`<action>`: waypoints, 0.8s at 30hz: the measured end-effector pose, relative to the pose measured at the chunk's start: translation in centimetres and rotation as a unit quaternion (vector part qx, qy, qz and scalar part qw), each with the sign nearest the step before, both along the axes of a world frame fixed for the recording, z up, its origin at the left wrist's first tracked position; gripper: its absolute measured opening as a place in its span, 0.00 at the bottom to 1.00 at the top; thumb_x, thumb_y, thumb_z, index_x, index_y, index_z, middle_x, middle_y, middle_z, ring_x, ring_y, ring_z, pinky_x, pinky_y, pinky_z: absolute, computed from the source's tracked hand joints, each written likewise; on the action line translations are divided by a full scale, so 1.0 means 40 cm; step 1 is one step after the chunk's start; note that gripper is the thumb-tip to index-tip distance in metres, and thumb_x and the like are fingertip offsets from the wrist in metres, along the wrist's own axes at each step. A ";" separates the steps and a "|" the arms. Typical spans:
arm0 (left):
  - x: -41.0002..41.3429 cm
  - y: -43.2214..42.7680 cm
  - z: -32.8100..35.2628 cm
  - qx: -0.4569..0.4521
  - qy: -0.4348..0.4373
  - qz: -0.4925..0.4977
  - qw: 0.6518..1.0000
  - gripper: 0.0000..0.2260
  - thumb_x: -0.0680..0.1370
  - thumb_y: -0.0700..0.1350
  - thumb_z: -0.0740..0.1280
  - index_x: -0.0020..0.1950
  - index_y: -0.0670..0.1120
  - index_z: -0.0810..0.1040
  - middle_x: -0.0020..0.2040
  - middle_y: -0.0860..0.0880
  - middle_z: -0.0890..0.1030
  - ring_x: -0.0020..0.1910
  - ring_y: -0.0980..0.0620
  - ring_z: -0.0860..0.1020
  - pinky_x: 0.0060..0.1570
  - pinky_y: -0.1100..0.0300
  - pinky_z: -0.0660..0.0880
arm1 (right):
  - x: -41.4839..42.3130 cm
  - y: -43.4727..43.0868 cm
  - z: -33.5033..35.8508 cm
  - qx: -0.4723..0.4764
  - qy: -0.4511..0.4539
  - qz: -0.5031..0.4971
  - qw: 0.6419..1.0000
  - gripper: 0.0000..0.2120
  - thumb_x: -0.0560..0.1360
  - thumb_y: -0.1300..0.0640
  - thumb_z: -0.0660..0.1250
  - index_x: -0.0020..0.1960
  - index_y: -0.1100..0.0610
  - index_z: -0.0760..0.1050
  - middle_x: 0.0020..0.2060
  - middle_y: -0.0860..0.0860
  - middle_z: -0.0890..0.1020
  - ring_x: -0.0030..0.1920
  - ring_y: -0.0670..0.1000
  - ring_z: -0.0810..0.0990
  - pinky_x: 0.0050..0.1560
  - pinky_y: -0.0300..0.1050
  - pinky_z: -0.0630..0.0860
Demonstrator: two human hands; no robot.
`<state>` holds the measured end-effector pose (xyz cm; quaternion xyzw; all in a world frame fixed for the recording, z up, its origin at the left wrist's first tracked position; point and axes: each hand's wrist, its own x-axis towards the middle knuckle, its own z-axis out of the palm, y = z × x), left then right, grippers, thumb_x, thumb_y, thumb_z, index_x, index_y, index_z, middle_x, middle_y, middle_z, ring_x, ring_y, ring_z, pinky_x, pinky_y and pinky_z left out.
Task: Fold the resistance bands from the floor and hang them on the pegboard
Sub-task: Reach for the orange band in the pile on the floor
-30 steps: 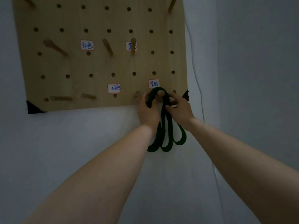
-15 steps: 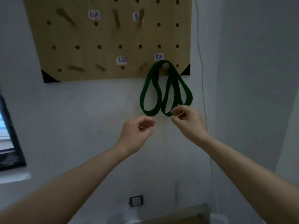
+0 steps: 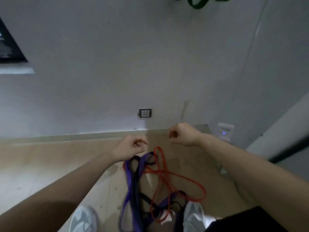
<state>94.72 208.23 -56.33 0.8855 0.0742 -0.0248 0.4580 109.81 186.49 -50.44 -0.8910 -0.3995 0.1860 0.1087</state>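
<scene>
While bands tangle between shoes, left grip and right grip hang slack, empty.

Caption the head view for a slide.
Empty left hand and right hand hover over red band, purple band and black band tangled on the floor; green band hangs above.

Below the wall socket: red band, purple band, black band on the beige floor. Above it: green band. Socket white, dark frame. Wall pale grey-white. Shoes white. Right of the socket: white box, blue light.
</scene>
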 end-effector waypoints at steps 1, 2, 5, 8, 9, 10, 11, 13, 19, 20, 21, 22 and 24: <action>-0.025 -0.004 -0.062 -0.011 0.023 0.011 1.000 0.11 0.75 0.32 0.70 0.48 0.49 0.82 0.36 0.55 0.82 0.34 0.62 0.78 0.41 0.67 0.74 | -0.009 -0.002 -0.056 -0.018 0.013 -0.002 1.000 0.07 0.74 0.55 0.71 0.52 0.54 0.84 0.47 0.52 0.86 0.49 0.52 0.83 0.49 0.42 0.77; -0.052 -0.008 -0.118 -0.018 0.047 0.022 0.998 0.11 0.75 0.31 0.70 0.48 0.48 0.82 0.35 0.54 0.81 0.32 0.63 0.77 0.40 0.67 0.73 | -0.018 -0.006 -0.111 -0.035 0.027 -0.005 0.999 0.08 0.75 0.55 0.71 0.52 0.55 0.84 0.48 0.52 0.86 0.50 0.51 0.83 0.50 0.42 0.76; -0.117 -0.023 -0.273 -0.044 0.115 0.054 0.991 0.08 0.76 0.31 0.68 0.52 0.40 0.82 0.38 0.51 0.79 0.34 0.62 0.79 0.38 0.69 0.73 | -0.033 -0.011 -0.280 -0.063 0.094 -0.025 0.993 0.09 0.76 0.55 0.73 0.53 0.58 0.83 0.49 0.54 0.85 0.48 0.50 0.81 0.48 0.41 0.74; -0.171 -0.053 -0.392 -0.054 0.173 0.101 0.978 0.09 0.76 0.33 0.67 0.50 0.45 0.82 0.44 0.49 0.81 0.48 0.45 0.83 0.43 0.65 0.74 | -0.053 -0.030 -0.431 -0.071 0.149 -0.064 0.984 0.08 0.75 0.57 0.74 0.51 0.61 0.83 0.46 0.55 0.85 0.46 0.52 0.81 0.47 0.44 0.74; -0.190 -0.065 -0.426 -0.052 0.194 0.114 0.973 0.09 0.77 0.35 0.69 0.51 0.48 0.81 0.45 0.50 0.82 0.50 0.44 0.82 0.45 0.65 0.73 | -0.064 -0.039 -0.482 -0.076 0.171 -0.080 0.979 0.08 0.75 0.57 0.75 0.51 0.60 0.83 0.45 0.54 0.84 0.47 0.53 0.82 0.47 0.45 0.75; -0.209 -0.074 -0.463 -0.034 0.211 0.124 0.969 0.09 0.77 0.40 0.70 0.55 0.50 0.81 0.48 0.50 0.81 0.52 0.46 0.81 0.47 0.68 0.72 | -0.078 -0.048 -0.532 -0.089 0.185 -0.086 0.975 0.10 0.74 0.55 0.76 0.53 0.58 0.82 0.46 0.53 0.83 0.49 0.54 0.82 0.49 0.45 0.75; -0.231 -0.085 -0.499 0.013 0.218 0.124 0.968 0.13 0.77 0.45 0.71 0.61 0.51 0.79 0.53 0.50 0.80 0.55 0.48 0.79 0.49 0.68 0.70 | -0.093 -0.058 -0.590 -0.098 0.196 -0.085 0.972 0.15 0.73 0.53 0.76 0.57 0.56 0.81 0.49 0.52 0.82 0.51 0.54 0.81 0.51 0.46 0.76; -0.272 -0.103 -0.560 0.084 0.240 0.109 0.961 0.24 0.76 0.53 0.71 0.71 0.54 0.73 0.63 0.48 0.75 0.64 0.47 0.72 0.60 0.62 0.68 | -0.140 -0.073 -0.670 -0.128 0.202 -0.052 0.970 0.30 0.69 0.42 0.76 0.67 0.51 0.76 0.60 0.54 0.78 0.61 0.56 0.78 0.60 0.48 0.76; -0.311 -0.145 -0.660 0.092 0.300 0.100 0.944 0.35 0.74 0.61 0.70 0.78 0.60 0.59 0.71 0.43 0.63 0.69 0.41 0.68 0.68 0.50 0.70 | -0.275 -0.105 -0.765 -0.286 0.207 0.111 0.929 0.44 0.68 0.34 0.74 0.78 0.36 0.58 0.81 0.53 0.49 0.79 0.67 0.47 0.76 0.64 0.59; -0.310 -0.145 -0.666 0.098 0.292 0.110 0.945 0.34 0.74 0.61 0.71 0.76 0.61 0.60 0.70 0.43 0.64 0.67 0.41 0.70 0.67 0.50 0.71 | -0.289 -0.109 -0.773 -0.309 0.178 0.142 0.923 0.44 0.68 0.36 0.75 0.78 0.38 0.59 0.81 0.53 0.50 0.78 0.68 0.47 0.75 0.66 0.60; -0.309 -0.142 -0.671 0.095 0.281 0.123 0.947 0.33 0.73 0.61 0.72 0.74 0.61 0.62 0.69 0.44 0.65 0.64 0.42 0.72 0.65 0.50 0.73 | -0.296 -0.113 -0.778 -0.318 0.148 0.162 0.922 0.42 0.69 0.39 0.75 0.78 0.41 0.61 0.79 0.54 0.54 0.78 0.68 0.49 0.73 0.64 0.63; -0.307 -0.138 -0.674 0.092 0.268 0.138 0.949 0.31 0.72 0.60 0.73 0.71 0.60 0.64 0.66 0.45 0.68 0.62 0.43 0.74 0.61 0.50 0.74 | -0.296 -0.114 -0.781 -0.312 0.119 0.174 0.927 0.38 0.70 0.43 0.75 0.76 0.44 0.65 0.76 0.54 0.61 0.76 0.67 0.55 0.71 0.61 0.67; -0.307 -0.127 -0.680 0.102 0.247 0.166 0.949 0.28 0.70 0.58 0.75 0.65 0.56 0.67 0.60 0.49 0.72 0.56 0.47 0.76 0.53 0.52 0.76 | -0.282 -0.117 -0.788 -0.262 0.090 0.164 0.947 0.24 0.73 0.50 0.72 0.68 0.49 0.75 0.65 0.53 0.74 0.70 0.61 0.67 0.63 0.56 0.74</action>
